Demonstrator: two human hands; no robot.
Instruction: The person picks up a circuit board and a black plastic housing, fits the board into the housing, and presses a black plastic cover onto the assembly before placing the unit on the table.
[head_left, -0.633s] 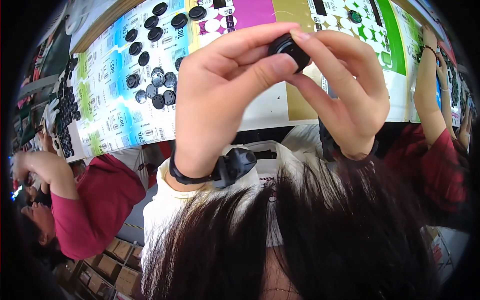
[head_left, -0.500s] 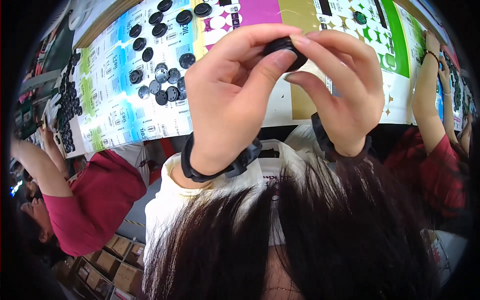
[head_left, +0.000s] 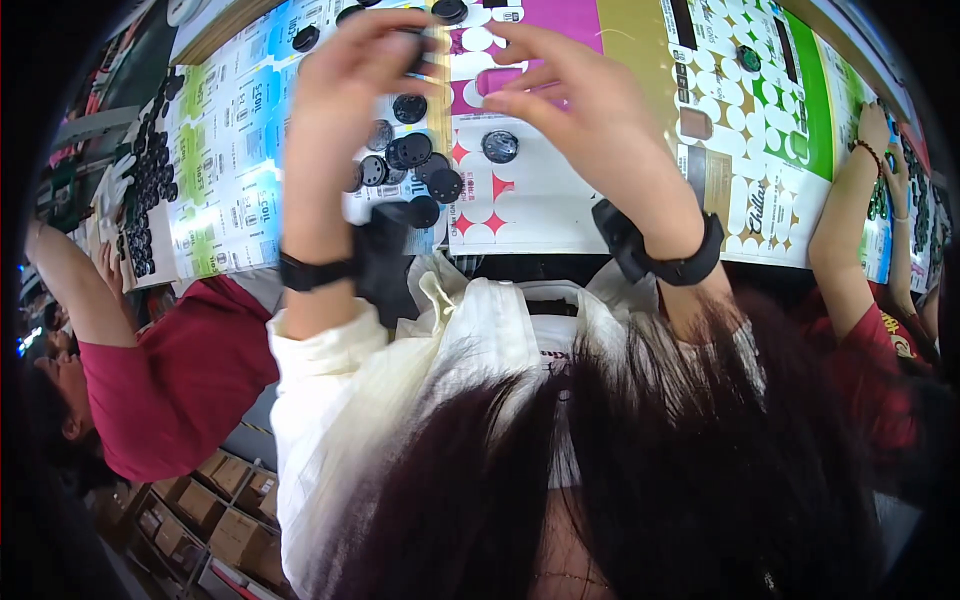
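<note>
My left hand [head_left: 350,75], blurred by motion, is over the left part of the sheet-covered table, its fingers curled around a dark round piece [head_left: 414,50] like a black disc. My right hand [head_left: 580,95] is apart from it, thumb and fingers spread, with nothing visible in them. Below its fingertips a glossy black disc [head_left: 500,147] lies on the white part of the sheet. Beside my left wrist several flat black discs with small holes [head_left: 410,152] lie in a loose cluster. Thicker black round pieces [head_left: 450,11] lie farther back, some hidden behind my left hand.
Printed sheets [head_left: 735,200] cover the table. A wooden edge strip [head_left: 215,30] runs along the back left. Many black pieces [head_left: 150,170] lie at far left. A small green-black disc [head_left: 747,58] lies right. People in red [head_left: 190,390] work on both sides; cardboard boxes [head_left: 240,535] stand lower left.
My hands, together on a black round piece before, have parted. The left has moved left and away with the dark piece; the right has opened. The view has shifted slightly.
</note>
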